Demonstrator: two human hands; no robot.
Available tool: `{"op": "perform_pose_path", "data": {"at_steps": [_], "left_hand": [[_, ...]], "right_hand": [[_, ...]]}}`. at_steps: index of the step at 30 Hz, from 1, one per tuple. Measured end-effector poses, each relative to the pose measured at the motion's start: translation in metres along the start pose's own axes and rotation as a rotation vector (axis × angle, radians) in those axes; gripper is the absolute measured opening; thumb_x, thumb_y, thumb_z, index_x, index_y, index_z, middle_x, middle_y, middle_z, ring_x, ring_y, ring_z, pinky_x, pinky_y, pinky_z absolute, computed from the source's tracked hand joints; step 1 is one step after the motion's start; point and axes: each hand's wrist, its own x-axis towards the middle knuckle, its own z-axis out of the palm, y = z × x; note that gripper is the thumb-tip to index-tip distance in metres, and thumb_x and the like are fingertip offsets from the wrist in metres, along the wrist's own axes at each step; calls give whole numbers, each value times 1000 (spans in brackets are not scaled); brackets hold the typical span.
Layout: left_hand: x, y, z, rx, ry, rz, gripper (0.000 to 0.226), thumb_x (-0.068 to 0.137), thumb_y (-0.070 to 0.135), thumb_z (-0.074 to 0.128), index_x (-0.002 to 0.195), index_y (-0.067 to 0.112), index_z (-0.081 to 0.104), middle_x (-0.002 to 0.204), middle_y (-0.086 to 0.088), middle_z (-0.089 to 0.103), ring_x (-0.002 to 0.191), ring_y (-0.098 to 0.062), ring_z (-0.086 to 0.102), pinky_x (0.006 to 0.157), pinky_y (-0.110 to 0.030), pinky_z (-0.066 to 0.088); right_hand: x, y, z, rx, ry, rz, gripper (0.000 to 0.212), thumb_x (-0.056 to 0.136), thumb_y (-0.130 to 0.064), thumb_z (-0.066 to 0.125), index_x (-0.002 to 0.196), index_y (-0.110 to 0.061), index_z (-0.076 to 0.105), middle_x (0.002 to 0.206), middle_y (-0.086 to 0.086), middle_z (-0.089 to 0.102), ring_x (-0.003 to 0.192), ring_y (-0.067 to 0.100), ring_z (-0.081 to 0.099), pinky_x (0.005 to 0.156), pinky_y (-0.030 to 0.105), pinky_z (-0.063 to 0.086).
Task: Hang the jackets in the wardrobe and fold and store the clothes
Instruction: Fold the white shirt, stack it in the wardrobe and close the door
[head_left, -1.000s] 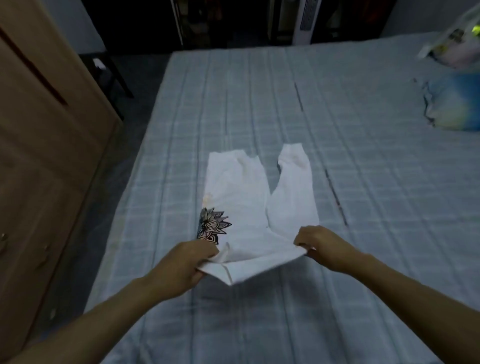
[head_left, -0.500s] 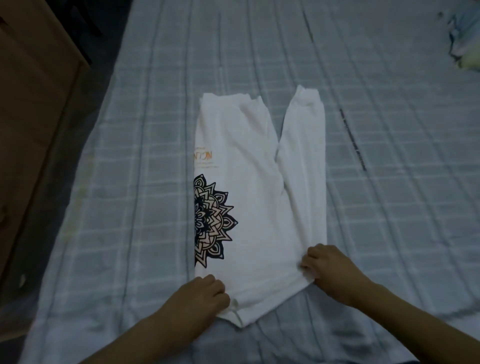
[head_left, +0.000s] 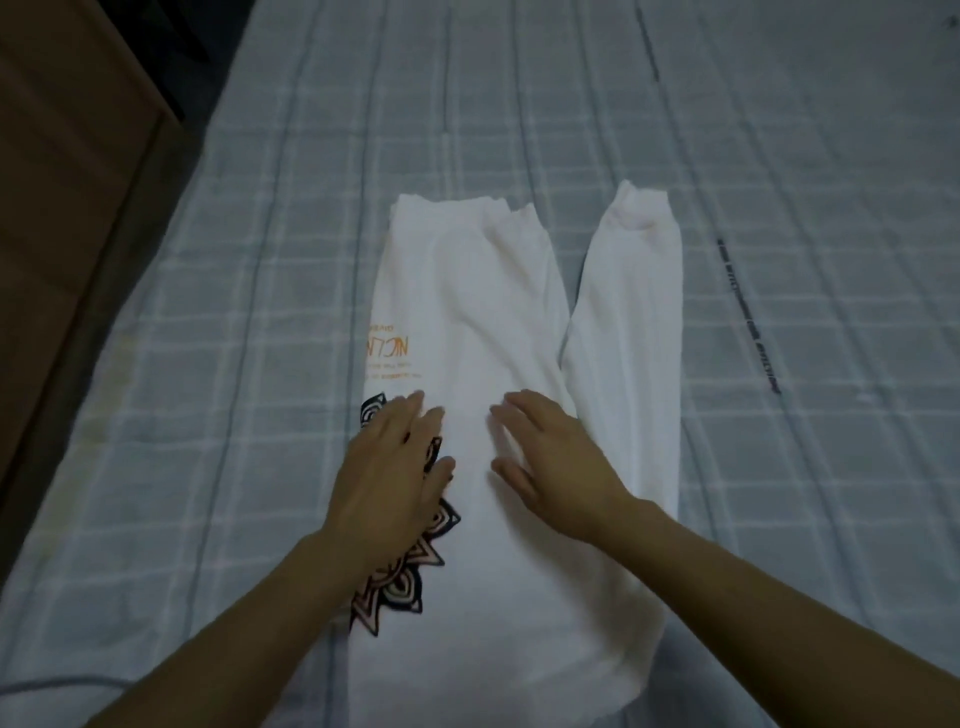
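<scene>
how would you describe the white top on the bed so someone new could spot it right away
On the grey checked bedsheet, look in the middle, under the left hand and right hand, which lie flat on it. It is the white top, folded lengthwise with one sleeve lying alongside. A black mandala print and orange lettering mark its left edge.

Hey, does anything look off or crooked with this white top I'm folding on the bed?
One thing: the sleeve on the right splays away from the white top, leaving a V-shaped gap, so the fold isn't tidy yet. Both hands, left hand and right hand, lie flat on it. No visible damage.
</scene>
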Motion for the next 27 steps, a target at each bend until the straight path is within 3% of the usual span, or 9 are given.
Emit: {"op": "perform_pose_path", "data": {"at_steps": [4, 9, 13, 18, 24, 27], "left_hand": [[38, 6, 8, 63, 30, -130, 72, 95, 55, 19, 152, 14, 37, 162, -14, 26, 149, -32, 24, 119, -51, 26], [80, 9, 17, 80, 20, -174, 70, 96, 54, 20, 151, 15, 38, 161, -13, 26, 149, -33, 25, 118, -52, 22], [119, 6, 6, 59, 1, -173, 76, 93, 56, 11, 155, 16, 29, 165, -11, 17, 152, -30, 14, 121, -50, 14], [164, 4, -26, 30, 7, -146, 73, 94, 53, 9, 158, 18, 19, 167, -7, 7, 154, -26, 2, 123, -45, 3], [224, -7, -50, 68, -9, -101, 66, 99, 48, 14, 158, 19, 16, 167, -6, 5, 154, -24, 0, 124, -42, 3], [245, -12, -46, 84, -25, -72, 61, 103, 46, 19, 158, 19, 17, 167, -6, 7, 154, -24, 2, 124, -43, 4]], "right_hand": [[39, 21, 2, -62, -42, 15, 59, 97, -42, 49, 145, -9, 38, 153, 15, 34, 142, 32, 30, 119, 41, 26], [75, 37, -8, 55, -58, 57, 50, 100, -37, 47, 144, -15, 41, 143, 7, 48, 128, 25, 45, 107, 41, 40], [103, 49, -19, 155, 36, 63, 41, 98, -28, 37, 133, -14, 54, 128, 5, 57, 114, 20, 53, 101, 34, 44], [153, 69, -39, 121, 158, 194, 34, 95, -13, 51, 128, -11, 57, 128, 9, 57, 116, 26, 52, 101, 33, 42], [224, 84, -57, 266, 116, 477, 46, 98, -29, 55, 139, -9, 45, 130, 11, 57, 115, 27, 57, 99, 35, 45], [258, 92, -56, 272, 107, 584, 47, 92, -32, 64, 128, -6, 52, 115, 11, 65, 104, 27, 62, 92, 37, 51]]}}
